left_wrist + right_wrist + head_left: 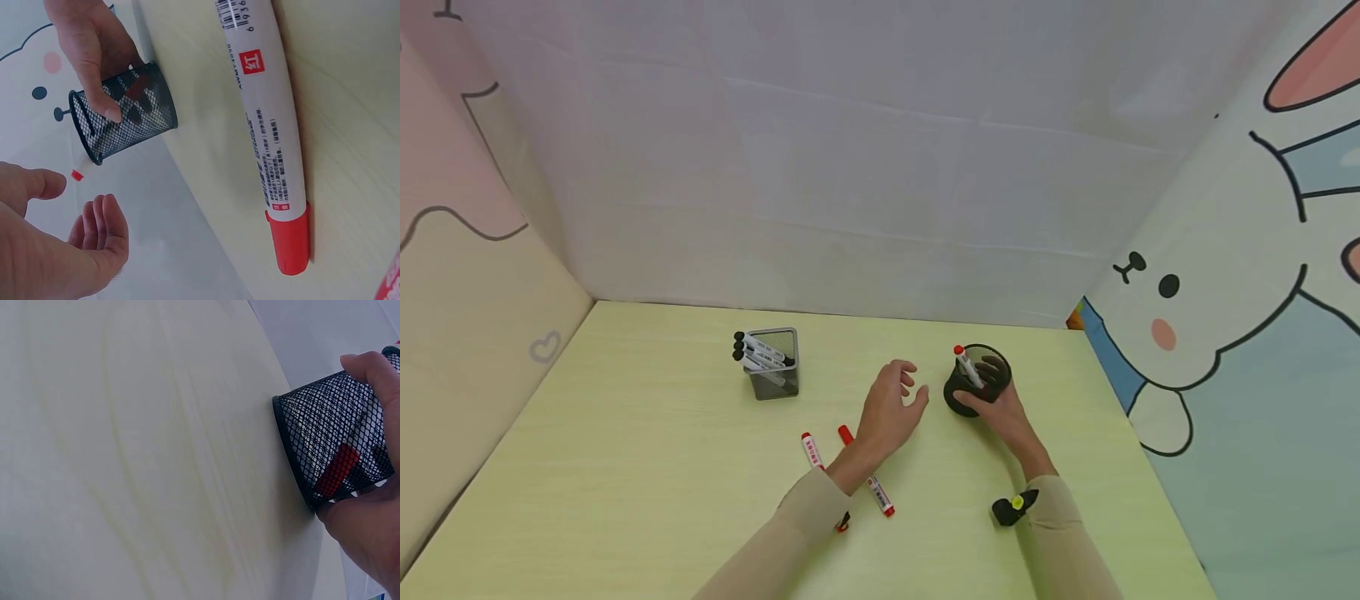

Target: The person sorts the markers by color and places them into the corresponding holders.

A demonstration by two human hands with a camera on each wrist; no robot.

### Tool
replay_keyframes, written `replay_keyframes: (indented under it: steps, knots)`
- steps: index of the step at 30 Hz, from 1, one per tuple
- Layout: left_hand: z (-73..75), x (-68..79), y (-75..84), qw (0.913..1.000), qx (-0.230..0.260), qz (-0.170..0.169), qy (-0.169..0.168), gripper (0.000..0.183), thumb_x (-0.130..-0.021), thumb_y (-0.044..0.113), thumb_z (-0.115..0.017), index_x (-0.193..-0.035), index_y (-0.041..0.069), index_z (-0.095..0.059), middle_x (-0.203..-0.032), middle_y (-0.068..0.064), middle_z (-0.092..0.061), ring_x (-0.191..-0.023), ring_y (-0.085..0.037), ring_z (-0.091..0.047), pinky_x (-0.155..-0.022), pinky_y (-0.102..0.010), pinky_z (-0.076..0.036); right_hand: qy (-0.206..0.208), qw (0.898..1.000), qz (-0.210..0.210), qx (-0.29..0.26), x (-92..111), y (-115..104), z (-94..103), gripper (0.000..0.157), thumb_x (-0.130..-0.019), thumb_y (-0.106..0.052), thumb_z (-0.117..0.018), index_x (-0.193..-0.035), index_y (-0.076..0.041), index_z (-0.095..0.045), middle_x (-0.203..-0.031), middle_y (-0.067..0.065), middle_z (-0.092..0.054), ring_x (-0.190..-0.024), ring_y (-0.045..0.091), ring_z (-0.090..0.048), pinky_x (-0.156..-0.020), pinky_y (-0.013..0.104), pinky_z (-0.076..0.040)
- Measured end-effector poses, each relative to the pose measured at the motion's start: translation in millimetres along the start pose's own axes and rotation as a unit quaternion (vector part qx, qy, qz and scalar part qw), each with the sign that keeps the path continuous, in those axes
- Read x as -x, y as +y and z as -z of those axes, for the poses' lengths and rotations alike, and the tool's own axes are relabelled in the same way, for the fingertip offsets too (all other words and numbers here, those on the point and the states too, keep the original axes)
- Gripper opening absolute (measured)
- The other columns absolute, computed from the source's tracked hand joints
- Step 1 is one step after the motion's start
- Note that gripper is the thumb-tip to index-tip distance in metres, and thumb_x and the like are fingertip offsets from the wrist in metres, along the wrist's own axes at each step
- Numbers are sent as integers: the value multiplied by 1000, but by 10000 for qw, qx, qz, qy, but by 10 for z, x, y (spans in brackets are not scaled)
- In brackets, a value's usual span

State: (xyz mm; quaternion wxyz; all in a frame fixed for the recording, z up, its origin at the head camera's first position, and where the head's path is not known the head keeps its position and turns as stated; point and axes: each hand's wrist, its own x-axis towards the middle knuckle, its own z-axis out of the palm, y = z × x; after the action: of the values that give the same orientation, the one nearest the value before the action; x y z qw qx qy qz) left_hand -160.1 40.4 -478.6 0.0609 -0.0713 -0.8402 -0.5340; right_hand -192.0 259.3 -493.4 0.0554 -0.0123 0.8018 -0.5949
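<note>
My right hand (1009, 417) grips a round black mesh pen holder (958, 402), its thumb across the near side. A white marker with a red end (967, 367) leans inside it; through the mesh in the right wrist view a red marker part (337, 470) shows near the base. To the left of the holder, my left hand (886, 412) hovers with loosely bent fingers and nothing between them. Below the left forearm lie two white-and-red markers, one (810, 448) partly covered by the sleeve, the other (880, 497) crossed by the wrist.
A square grey mesh holder (777, 385) stands at the back left, with several black-capped white markers (758, 353) leaning in it. The pale yellow table (647, 450) meets a white backdrop (850, 192) behind and a printed panel (1240, 467) on the right.
</note>
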Motion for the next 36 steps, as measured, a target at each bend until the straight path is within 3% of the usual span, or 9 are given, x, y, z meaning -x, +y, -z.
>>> replay_keyframes:
  steps: [5, 9, 15, 18, 36]
  knots:
    - [57, 78, -32, 9998, -99, 42, 145, 30, -98, 15, -69, -124, 1, -59, -102, -12, -62, -92, -29, -62, -75, -33, -49, -67, 10000, 33, -33, -7, 21, 9, 88, -91, -7, -76, -157, 1, -19, -159, 27, -31, -146, 38, -34, -117, 52, -29]
    - [98, 139, -57, 9996, -70, 4, 260, 30, -98, 13, -69, -123, 1, -60, -102, -14, -62, -91, -28, -61, -76, -34, -50, -35, 9999, 3, -95, -76, 172, 27, 89, -91, -8, -77, -158, -3, -20, -160, 24, -31, -146, 36, -34, -117, 49, -30]
    - [165, 230, -75, 9993, -75, 78, 360, 29, -98, 14, -69, -122, 1, -60, -101, -13, -62, -91, -27, -61, -75, -33, -50, -1, 9999, 31, -155, -142, 337, 45, 88, -92, -11, -77, -159, -10, -21, -160, 17, -33, -145, 30, -36, -104, 20, -38]
    - [200, 272, -88, 9991, -84, 144, 385, 28, -97, 13, -70, -121, 2, -61, -100, -11, -62, -90, -25, -60, -75, -32, -51, -9, 9996, 88, -260, -142, 351, 45, 87, -92, -9, -77, -158, -9, -21, -159, 17, -34, -145, 30, -37, -97, 13, -40]
    - [389, 483, -231, 9952, -321, 614, 685, 29, -95, 11, -72, -119, 0, -60, -104, -13, -62, -91, -24, -59, -76, -35, -51, -11, 9997, 144, -202, -145, 368, 52, 86, -92, -10, -77, -158, -10, -22, -159, 17, -34, -144, 30, -37, -98, 14, -39]
